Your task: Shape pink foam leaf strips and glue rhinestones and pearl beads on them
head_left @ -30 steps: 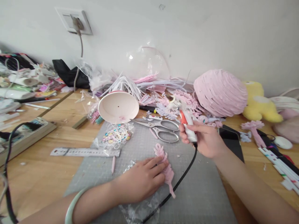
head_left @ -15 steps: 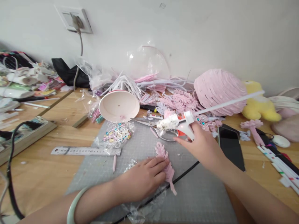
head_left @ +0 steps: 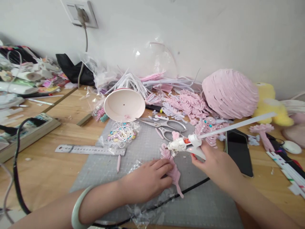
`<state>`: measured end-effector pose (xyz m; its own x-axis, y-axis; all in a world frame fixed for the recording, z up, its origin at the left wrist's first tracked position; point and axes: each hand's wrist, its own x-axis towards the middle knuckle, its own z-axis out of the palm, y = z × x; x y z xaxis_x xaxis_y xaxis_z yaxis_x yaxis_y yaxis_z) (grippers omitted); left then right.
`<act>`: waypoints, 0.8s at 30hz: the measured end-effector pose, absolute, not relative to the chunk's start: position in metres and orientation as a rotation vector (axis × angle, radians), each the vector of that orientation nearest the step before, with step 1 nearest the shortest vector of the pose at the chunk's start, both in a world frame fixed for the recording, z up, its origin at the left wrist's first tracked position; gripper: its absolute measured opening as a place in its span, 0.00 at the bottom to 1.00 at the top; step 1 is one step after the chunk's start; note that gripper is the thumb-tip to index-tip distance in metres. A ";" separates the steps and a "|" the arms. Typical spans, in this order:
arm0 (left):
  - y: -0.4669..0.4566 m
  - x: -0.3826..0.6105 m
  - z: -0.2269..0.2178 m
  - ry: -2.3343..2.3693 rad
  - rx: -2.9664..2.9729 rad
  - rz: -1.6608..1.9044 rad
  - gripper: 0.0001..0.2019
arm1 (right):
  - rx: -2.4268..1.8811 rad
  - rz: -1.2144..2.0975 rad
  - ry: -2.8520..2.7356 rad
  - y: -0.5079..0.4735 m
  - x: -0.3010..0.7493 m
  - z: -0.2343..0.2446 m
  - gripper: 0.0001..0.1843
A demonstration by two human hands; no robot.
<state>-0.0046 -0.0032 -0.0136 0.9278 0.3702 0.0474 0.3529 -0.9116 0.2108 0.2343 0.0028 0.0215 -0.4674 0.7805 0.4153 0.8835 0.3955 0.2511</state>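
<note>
A pink pipe-cleaner leaf [head_left: 175, 174] lies on the grey cutting mat [head_left: 202, 206], its stem toward me. My left hand [head_left: 149, 179], a pale green bangle on its wrist, presses the leaf down with its fingertips along the left edge. In my right hand [head_left: 216, 162] is a white hot glue gun [head_left: 179, 144], a long glue stick [head_left: 238, 125] sticking out of its back. Its nozzle hovers by the leaf's upper end; whether they touch I cannot tell. Just beyond the gun lie open scissors [head_left: 164, 125].
A white bowl [head_left: 124, 103], a bag of beaded strings [head_left: 122, 135] and a steel ruler [head_left: 88, 149] lie left of centre. Pink leaves [head_left: 188, 103] and a large pink ball-like form [head_left: 230, 93] are at the back. A phone [head_left: 239, 154] lies right; a black cable [head_left: 188, 188] crosses the mat.
My right hand has brought the glue gun down and nearer, from over the scissors to the leaf's top end. My left hand stays on the leaf. The view has shifted slightly.
</note>
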 end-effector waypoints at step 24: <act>-0.004 -0.005 -0.012 0.542 2.844 0.117 0.09 | -1.655 -0.412 -2.532 0.004 0.235 0.014 0.14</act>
<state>-0.0053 -0.0035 -0.0124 0.9278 0.3718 0.0329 0.3523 -0.9014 0.2516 0.2355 0.0040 0.0143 -0.4093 0.8856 0.2196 0.9095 0.3769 0.1755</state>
